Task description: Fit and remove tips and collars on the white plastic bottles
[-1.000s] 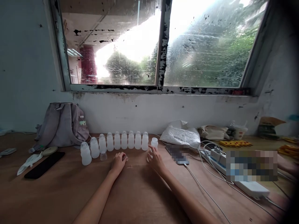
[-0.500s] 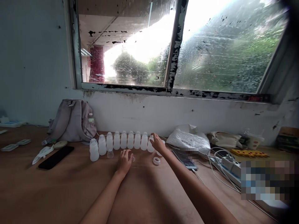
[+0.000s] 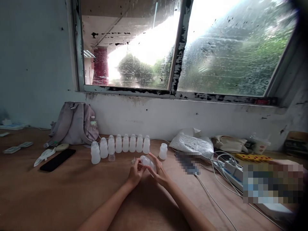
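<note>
My left hand [image 3: 136, 170] and my right hand [image 3: 159, 170] are both closed round a translucent white baby bottle [image 3: 147, 161], tilted between them above the table. Just behind my left fingers lies a small clear piece [image 3: 133, 160] with a pointed tip, perhaps a nipple. An uncapped bottle [image 3: 163, 152] stands upright beyond my right hand. To the left, several frosted bottles [image 3: 125, 143] with clear caps stand in a row. In front of that row sits a loose clear cap [image 3: 112, 157]. My right hand partly hides the spot where a white ring lay.
A backpack [image 3: 74, 125], a black phone [image 3: 57, 160] and a white cloth-like item [image 3: 44, 157] lie to the left. Rightward are a silvery plastic package [image 3: 192, 144], cables and a power strip [image 3: 233, 175]. A window wall [image 3: 130, 118] rises behind the table.
My right hand has taken the baby bottle from the row's right end and brought it nearer. My left hand has moved right and now grips it too.
</note>
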The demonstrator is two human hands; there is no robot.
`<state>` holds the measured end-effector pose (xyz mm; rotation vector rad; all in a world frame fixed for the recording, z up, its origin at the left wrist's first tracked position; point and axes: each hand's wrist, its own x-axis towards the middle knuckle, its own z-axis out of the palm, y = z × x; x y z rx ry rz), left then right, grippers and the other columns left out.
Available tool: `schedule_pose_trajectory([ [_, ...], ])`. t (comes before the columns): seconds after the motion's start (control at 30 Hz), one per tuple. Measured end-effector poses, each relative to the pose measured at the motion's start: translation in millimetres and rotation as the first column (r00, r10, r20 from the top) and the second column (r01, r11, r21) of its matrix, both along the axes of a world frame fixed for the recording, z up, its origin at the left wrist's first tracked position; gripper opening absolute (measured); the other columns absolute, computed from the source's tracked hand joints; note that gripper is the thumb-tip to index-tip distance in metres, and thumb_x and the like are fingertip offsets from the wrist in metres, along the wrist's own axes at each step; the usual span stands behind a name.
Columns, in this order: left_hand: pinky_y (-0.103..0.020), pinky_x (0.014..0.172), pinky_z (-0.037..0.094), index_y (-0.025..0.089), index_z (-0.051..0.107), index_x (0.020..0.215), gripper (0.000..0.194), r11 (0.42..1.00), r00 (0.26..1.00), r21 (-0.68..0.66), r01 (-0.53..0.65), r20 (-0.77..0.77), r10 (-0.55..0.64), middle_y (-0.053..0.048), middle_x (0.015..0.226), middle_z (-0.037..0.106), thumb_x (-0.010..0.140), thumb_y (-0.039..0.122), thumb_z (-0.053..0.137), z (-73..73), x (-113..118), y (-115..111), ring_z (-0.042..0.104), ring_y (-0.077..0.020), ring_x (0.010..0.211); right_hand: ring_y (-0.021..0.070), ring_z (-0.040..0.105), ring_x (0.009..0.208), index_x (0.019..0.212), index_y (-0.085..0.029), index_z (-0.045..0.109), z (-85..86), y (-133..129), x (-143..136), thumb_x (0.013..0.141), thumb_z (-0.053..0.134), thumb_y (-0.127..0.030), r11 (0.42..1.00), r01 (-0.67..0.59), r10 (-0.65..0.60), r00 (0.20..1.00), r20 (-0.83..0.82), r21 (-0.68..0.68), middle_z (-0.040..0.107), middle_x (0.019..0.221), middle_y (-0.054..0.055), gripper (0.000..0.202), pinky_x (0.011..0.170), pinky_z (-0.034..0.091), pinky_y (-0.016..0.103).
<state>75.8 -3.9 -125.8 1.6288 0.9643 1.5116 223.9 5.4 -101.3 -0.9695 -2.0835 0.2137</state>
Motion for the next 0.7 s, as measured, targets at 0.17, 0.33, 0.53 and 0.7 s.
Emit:
schedule_pose_trajectory([
  [0.17,-0.025,0.061,0.047,0.019,0.05,0.095,0.034,0.997,0.99,-0.075,0.015,0.14,-0.005,-0.005,0.088,0.061,0.071,0.044,0.052,6.2,-4.9,-1.2,0.059,-0.0158,0.072,0.0203,0.054,0.09,0.109,-0.02,0.045,-8.0,7.5,7.1,0.073,0.052,-0.039,1.0,0.024,-0.022,0.995,0.097,-0.02,0.058,0.101,0.007,0.042,0.079,0.04,0.033],
  [0.33,-0.024,0.058,0.046,0.016,0.052,0.086,0.037,0.977,0.896,-0.202,-0.06,0.42,0.142,-0.006,0.081,0.062,0.067,0.048,0.054,8.4,-5.5,4.0,0.059,-0.0151,0.067,0.0209,0.053,0.085,0.1,-0.02,0.049,-23.3,-7.5,-17.4,0.068,0.057,-0.036,0.998,0.057,-0.058,0.993,0.099,0.017,0.058,0.094,0.007,0.037,0.074,0.041,0.031],
  [0.53,-0.023,0.043,0.04,0.017,0.046,0.054,0.032,0.886,0.762,-0.416,-0.205,0.5,0.411,0.002,0.045,0.052,0.063,0.047,0.053,10.4,-7.7,13.1,0.049,-0.0112,0.04,0.0178,0.052,0.076,0.086,-0.02,0.05,-25.6,-26.6,-43.6,0.068,0.056,-0.036,0.994,0.063,-0.066,0.997,-0.028,-0.085,0.058,0.084,0.004,0.025,0.065,0.04,0.026],
  [0.7,-0.023,0.043,0.038,0.018,0.047,0.051,0.027,0.879,0.763,-0.401,-0.257,0.473,0.439,0.003,0.043,0.051,0.064,0.041,0.052,9.6,-7.8,11.3,0.048,-0.0113,0.041,0.0127,0.048,0.06,0.077,-0.018,0.053,-14.7,-31.4,-41.3,0.068,0.057,-0.041,0.975,-0.035,0.01,0.993,-0.115,-0.22,0.056,0.067,-0.001,0.026,0.055,0.036,0.023],
])
